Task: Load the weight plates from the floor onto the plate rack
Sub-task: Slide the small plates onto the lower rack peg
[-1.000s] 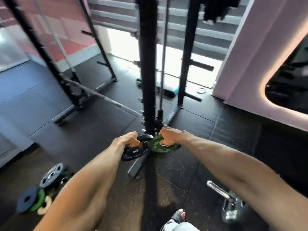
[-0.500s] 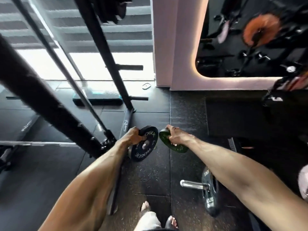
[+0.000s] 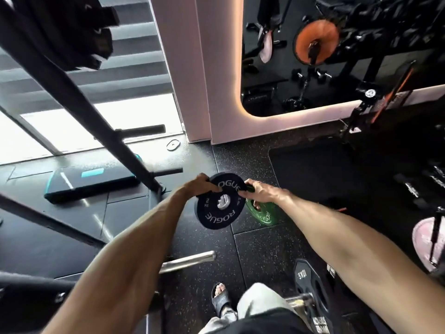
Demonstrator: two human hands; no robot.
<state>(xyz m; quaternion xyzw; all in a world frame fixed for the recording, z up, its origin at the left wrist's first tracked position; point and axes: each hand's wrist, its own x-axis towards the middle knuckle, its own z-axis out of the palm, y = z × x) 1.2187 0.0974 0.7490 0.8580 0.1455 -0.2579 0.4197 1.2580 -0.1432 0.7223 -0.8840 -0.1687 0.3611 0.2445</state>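
Observation:
My left hand [image 3: 198,188] grips the upper left rim of a small black Rogue plate [image 3: 220,209], held upright in the air with its face toward me. My right hand [image 3: 261,192] grips a small green plate [image 3: 263,214], which sits partly behind the black plate's right edge. Both plates hang above the black rubber floor [image 3: 252,249]. A black rack upright [image 3: 79,100] slants across the left, with a horizontal peg [image 3: 142,128] sticking out of it. A black 10 kg plate [image 3: 310,285] sits on a bar end at the lower right.
A chrome bar sleeve [image 3: 190,259] lies low in front of my sandalled foot [image 3: 221,300]. A black and teal step platform [image 3: 91,179] lies on the floor at left. A pink wall [image 3: 199,75] with a mirror stands ahead; dark equipment crowds the right side.
My view has swung right and down. Both hands have come together, so the black plate now overlaps the green one, and the black plate's face has turned toward me.

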